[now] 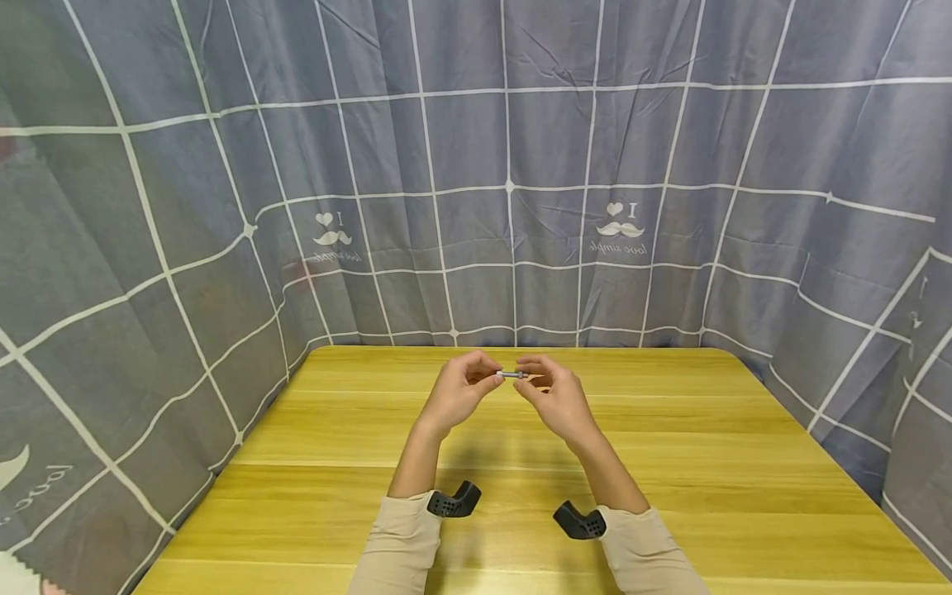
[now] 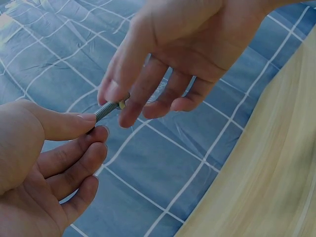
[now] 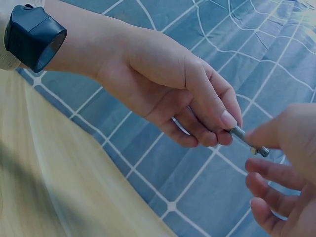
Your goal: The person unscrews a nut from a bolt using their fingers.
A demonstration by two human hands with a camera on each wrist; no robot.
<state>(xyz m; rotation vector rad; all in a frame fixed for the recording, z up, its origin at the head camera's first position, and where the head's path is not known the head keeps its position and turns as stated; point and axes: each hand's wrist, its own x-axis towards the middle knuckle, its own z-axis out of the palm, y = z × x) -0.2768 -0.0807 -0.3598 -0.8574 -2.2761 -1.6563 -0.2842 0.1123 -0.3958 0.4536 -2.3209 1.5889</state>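
Both hands meet over the far part of the table around a silver threaded bolt (image 1: 511,374). My left hand (image 1: 455,393) pinches one end of it between thumb and fingertips, which hide that end. Toward the other end sits a small yellowish nut (image 3: 253,150), with a short length of bolt thread (image 3: 265,152) sticking out past it. My right hand (image 1: 554,400) has its thumb and curved fingers around the nut, the thumb tip against the bolt. In the left wrist view the right thumb (image 2: 114,91) covers part of the bolt beside the nut.
Below the hands lies a yellow wood-grain table (image 1: 312,496). A grey curtain (image 1: 476,165) with white grid lines hangs behind it and along both sides. Each wrist wears a black camera mount (image 1: 454,501) at the cuff of a beige sleeve (image 1: 402,537).
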